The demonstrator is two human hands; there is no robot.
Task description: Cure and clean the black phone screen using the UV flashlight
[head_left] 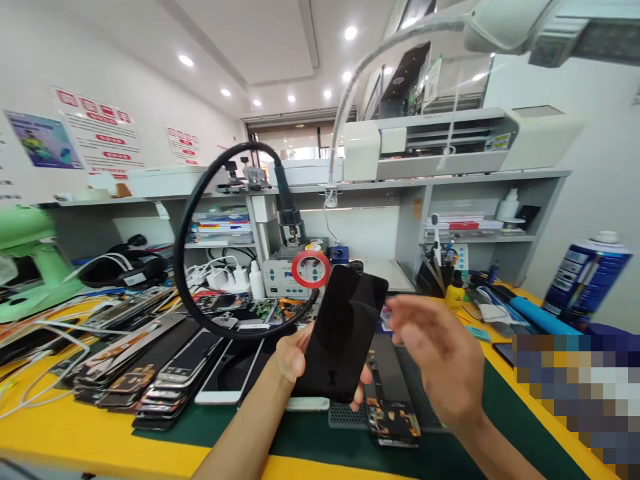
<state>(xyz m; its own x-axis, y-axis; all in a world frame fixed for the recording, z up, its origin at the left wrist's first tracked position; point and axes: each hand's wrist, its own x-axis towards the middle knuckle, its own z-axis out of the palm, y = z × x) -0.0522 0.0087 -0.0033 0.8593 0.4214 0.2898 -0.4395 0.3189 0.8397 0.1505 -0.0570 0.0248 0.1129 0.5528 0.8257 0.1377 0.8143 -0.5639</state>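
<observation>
Black phone in cupped left hand

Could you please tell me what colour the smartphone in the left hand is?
The smartphone looks glossy black, clearest in the head view.

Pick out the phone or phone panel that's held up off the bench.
The glossy black rectangular phone, gripped in the left hand; the white-bordered black panel and stacked dark panels lie on the green-matted yellow bench.
</observation>
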